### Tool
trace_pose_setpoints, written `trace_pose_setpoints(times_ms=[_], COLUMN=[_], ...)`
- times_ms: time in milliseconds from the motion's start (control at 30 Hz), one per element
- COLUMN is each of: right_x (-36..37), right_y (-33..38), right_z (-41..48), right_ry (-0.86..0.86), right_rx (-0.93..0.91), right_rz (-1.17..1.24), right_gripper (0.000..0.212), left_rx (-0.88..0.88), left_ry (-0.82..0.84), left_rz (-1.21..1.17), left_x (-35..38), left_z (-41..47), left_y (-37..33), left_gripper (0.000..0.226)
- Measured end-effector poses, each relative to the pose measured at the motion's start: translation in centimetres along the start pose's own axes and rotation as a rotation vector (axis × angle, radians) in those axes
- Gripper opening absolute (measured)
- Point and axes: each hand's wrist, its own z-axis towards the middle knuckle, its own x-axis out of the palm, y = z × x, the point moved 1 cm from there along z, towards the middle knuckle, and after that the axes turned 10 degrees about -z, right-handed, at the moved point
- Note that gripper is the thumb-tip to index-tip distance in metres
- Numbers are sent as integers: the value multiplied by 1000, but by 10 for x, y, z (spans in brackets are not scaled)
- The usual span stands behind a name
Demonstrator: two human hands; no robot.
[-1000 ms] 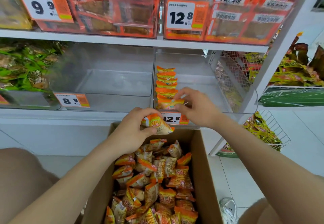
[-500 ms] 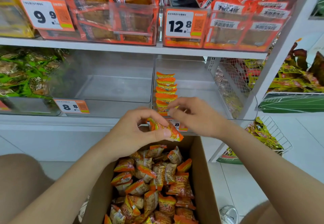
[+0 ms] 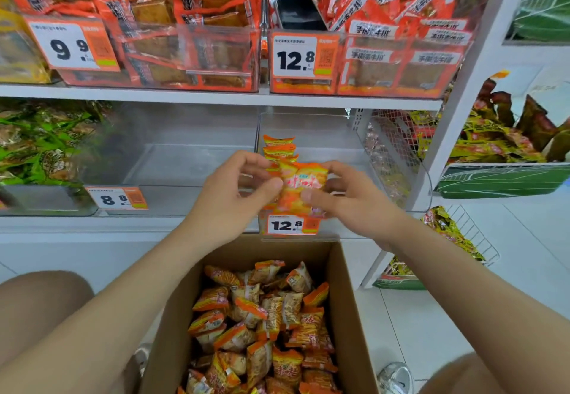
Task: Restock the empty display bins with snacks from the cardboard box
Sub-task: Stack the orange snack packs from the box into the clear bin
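Now raised, both hands (image 3: pixel 228 196) (image 3: pixel 354 202) pinching packet (image 3: pixel 303 190)

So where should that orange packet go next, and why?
Probably forward into the clear bin, at the near end of the row of packets. Both the left hand and right hand pinch one snack packet just in front of that row, and the bin is mostly bare.
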Motion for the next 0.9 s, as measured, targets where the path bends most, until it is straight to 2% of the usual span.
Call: trace_pose_setpoints(times_ms=[67, 133, 233, 300, 400, 500, 633, 700, 733, 800, 900], right_x=[-10, -22, -35, -36, -35, -33, -22, -16, -14, -10, -4], right_y=[-7, -12, -24, -36, -53, -61, -76, -86, -89, -93, -94], right_z=[20, 40, 71, 95, 130, 163, 197, 207, 211, 218, 226], right_ry=[-216, -346, -319, -248, -175, -179, -224, -216, -223, -292, -432], right_rx=[62, 106, 156, 202, 244, 271, 280, 272, 267, 248, 245], right_rz=[-44, -217, -468, -573, -663, -710, -645, -617, -612, -585, -473], right_gripper=[37, 40, 50, 55, 51, 51, 43, 41, 41, 44, 52], left_rx=[100, 208, 294, 313, 224, 109, 31, 81, 102, 88, -35], left_ry=[-28, 68, 269, 331, 369, 401, 421, 385, 339, 183, 0], left_rz=[248, 503, 780, 891, 1088, 1225, 1224, 1157, 1104, 896, 550], left_x=[2, 6, 16, 24, 36, 41, 38, 36, 35, 32, 33], left_z=[13, 28, 50, 64, 80, 89, 93, 91, 90, 87, 84], left_y=[3, 9, 14, 15, 22, 26, 23, 27, 30, 37, 44], left_gripper=[14, 18, 20, 17, 47, 57, 54, 55, 64, 78, 71])
